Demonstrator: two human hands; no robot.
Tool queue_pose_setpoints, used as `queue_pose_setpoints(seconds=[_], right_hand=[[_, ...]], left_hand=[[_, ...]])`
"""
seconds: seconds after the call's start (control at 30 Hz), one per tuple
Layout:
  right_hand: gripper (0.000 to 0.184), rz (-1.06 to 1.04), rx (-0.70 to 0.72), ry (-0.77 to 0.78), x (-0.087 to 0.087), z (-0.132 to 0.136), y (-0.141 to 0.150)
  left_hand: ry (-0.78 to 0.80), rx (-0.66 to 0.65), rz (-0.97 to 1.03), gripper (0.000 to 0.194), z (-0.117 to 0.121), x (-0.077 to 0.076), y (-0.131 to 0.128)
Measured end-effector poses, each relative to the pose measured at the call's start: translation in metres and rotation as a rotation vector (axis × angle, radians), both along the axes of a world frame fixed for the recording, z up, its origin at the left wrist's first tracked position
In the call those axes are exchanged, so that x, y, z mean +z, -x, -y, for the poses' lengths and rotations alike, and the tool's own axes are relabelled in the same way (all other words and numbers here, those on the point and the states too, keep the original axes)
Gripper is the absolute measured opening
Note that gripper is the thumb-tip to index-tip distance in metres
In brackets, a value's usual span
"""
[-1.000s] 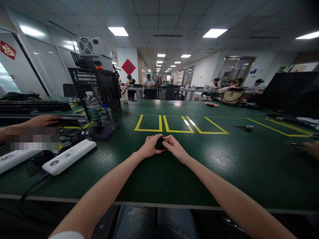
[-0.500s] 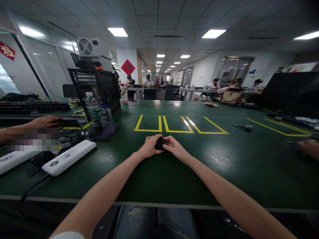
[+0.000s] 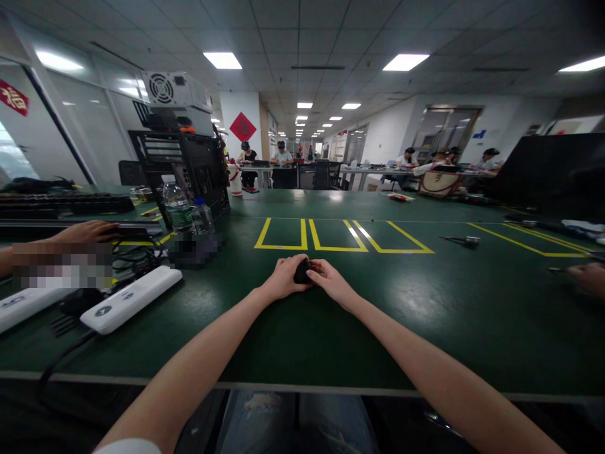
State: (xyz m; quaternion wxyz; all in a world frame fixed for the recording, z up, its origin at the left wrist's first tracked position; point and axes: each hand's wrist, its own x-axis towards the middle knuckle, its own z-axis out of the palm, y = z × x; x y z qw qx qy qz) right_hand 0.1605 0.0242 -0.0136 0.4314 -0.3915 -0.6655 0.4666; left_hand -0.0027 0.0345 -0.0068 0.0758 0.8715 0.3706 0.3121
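A small black rounded object (image 3: 301, 272) is between my two hands, over the middle of the green table (image 3: 302, 340). Its kind is too small and too covered to make out. Around its left side my left hand (image 3: 285, 277) is closed, thumb below and fingers above. The fingertips and thumb of my right hand (image 3: 329, 280) pinch at its right side. Just beyond my hands, yellow tape outlines (image 3: 334, 250) mark the tabletop.
White power strips (image 3: 132, 299) with cables lie at left, near plastic bottles (image 3: 178, 205) and an open black computer case (image 3: 189, 165). Another person's hand (image 3: 87, 232) is at far left, one more (image 3: 588, 277) at far right. A dark screwdriver-like tool (image 3: 466, 241) lies right.
My right fingers have shifted slightly against the black object; my left hand keeps its hold. At the far right, the other person's hand has moved a little.
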Motion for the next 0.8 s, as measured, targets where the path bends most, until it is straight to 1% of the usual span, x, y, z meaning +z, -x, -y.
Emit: queue_pose_setpoints(seconds=[0.1,0.23,0.37,0.5,0.7,0.8], right_hand=[[0.035,0.011,0.050,0.007,0.007,0.005,-0.001],[0.031,-0.017,0.094,0.037,0.015,0.012,-0.001],[0.025,-0.036,0.061,0.029,0.010,0.009,-0.001],[0.027,-0.045,0.057,0.004,0.004,0.004,-0.001],[0.033,-0.009,0.030,0.053,0.007,0.006,-0.002],[0.030,-0.034,0.077,0.045,0.010,0.007,-0.003]], left_hand=[[0.009,0.007,0.004,0.059,0.000,0.000,0.000],[0.020,0.015,0.004,0.060,0.001,0.000,0.001],[0.027,0.011,0.005,0.061,0.002,0.002,0.001],[0.047,0.023,0.004,0.060,0.003,0.003,0.000],[0.038,0.017,0.009,0.059,0.002,0.002,0.000],[0.037,0.021,0.007,0.059,0.002,0.001,0.000]])
